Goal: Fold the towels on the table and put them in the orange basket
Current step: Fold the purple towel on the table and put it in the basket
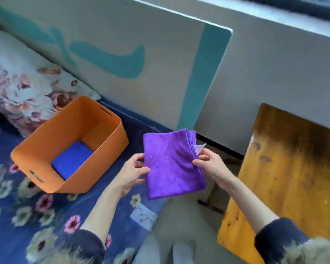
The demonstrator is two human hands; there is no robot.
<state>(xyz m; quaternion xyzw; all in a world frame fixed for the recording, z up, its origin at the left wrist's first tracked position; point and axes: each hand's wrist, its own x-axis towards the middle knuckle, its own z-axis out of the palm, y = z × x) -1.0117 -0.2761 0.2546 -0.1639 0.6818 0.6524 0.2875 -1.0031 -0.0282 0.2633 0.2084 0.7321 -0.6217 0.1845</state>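
1. Hands grip folded purple towel (171, 164) midair: left hand (132, 172) pinches one edge, right hand (211, 164) the other, keeping folds together.
2. Basket (111, 141) sits left on bed, blue towel (71, 159) inside.

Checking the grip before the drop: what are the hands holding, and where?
The folded purple towel: left hand pinches its left edge, right hand its right edge.
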